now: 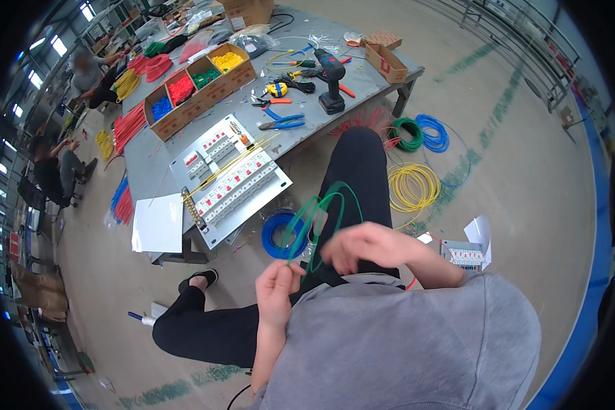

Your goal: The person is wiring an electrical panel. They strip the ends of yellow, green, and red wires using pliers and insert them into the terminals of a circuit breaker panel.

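Note:
My left hand (279, 287) is closed, thumb against fingers, on a loosely looped green wire (292, 227). The loops rise above my lap, toward the table. Just right of them is my right hand (369, 246), its fingers curled and smeared by motion. Whether it holds any of the wire cannot be made out. Ahead on the table's near edge lies a metal panel (280, 182) carrying rows of circuit breakers (236, 186). Yellow wires (234, 164) lie across it.
Blue (266, 236), yellow (415, 186) and green (407, 134) wire coils lie on the floor. The table (301, 147) bears pliers (281, 123), a cordless drill (331, 82) and a divided cardboard box (205, 92) of coloured parts. Two people sit far left.

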A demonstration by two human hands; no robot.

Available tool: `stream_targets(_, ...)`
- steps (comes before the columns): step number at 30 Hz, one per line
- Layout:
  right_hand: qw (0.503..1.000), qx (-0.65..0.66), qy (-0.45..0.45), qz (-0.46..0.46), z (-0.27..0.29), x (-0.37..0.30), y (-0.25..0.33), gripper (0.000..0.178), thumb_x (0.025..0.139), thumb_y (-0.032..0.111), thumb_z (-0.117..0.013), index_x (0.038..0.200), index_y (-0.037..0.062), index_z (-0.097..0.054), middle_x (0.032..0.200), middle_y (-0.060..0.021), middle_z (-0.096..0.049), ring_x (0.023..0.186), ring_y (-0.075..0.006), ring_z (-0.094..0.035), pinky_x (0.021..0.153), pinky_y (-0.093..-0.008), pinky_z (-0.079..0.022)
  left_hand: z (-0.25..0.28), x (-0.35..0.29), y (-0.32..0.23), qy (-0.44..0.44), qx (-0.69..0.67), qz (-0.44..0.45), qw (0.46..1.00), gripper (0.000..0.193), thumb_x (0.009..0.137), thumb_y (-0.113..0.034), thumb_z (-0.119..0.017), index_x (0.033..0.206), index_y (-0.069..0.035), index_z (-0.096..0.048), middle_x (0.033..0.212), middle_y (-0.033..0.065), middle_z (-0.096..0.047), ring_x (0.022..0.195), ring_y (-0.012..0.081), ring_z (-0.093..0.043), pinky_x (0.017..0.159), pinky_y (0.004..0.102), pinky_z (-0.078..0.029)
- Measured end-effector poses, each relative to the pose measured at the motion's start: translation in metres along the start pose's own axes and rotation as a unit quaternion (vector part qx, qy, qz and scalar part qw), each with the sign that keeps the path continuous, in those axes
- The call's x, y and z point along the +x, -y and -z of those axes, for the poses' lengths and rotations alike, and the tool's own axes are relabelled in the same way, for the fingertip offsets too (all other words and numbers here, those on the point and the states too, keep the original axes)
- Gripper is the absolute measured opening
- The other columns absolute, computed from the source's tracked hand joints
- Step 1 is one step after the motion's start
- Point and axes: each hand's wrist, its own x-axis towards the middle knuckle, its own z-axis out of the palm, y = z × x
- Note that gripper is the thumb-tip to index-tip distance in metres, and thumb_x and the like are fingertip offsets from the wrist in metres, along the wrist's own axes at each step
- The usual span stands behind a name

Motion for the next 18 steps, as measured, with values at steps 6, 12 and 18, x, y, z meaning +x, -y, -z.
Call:
stream_targets(6, 0.963, 0.209, -0.166, 0.048, -0.018, 0.035, -0.039, 0.040, 0.115, 0.034, -0.049, 0.126, -0.0015, -0.064, 0.105, -0.0088, -0.068, 0.099, -0.0166, -0.068, 0.092, -0.0306, -0.053, -0.029, 0.001, -0.009, 0.100, 0.376, -0.106, 0.915, 0.010, 0.095, -0.010, -0.073, 0.094, 0.000, -0.074, 0.078, 0.0076, -0.066, 0.075, 0.0233, -0.063, 0.074, 0.0363, -0.051)
stream_targets(12, 0.955, 0.274, -0.109, 0.044, -0.049, 0.032, -0.038, 0.035, 0.117, 0.030, -0.045, 0.125, 0.0003, -0.063, 0.111, -0.0091, -0.070, 0.100, -0.0143, -0.068, 0.092, -0.0321, -0.054, -0.014, -0.010, 0.004, 0.079, 0.434, -0.160, 0.883, 0.006, 0.088, -0.009, -0.077, 0.093, -0.005, -0.077, 0.095, 0.0095, -0.070, 0.090, 0.0293, -0.063, 0.080, 0.0402, -0.051)
stream_targets(18, 0.989, 0.115, -0.094, 0.016, -0.086, 0.026, -0.029, 0.014, 0.114, 0.014, -0.050, 0.125, 0.0047, -0.052, 0.105, -0.0061, -0.066, 0.092, -0.0113, -0.065, 0.080, -0.0274, -0.053, -0.006, -0.025, -0.002, 0.100, 0.501, -0.135, 0.849, 0.024, 0.080, -0.024, -0.085, 0.091, -0.006, -0.072, 0.100, 0.0082, -0.069, 0.099, 0.0295, -0.063, 0.091, 0.0419, -0.049)
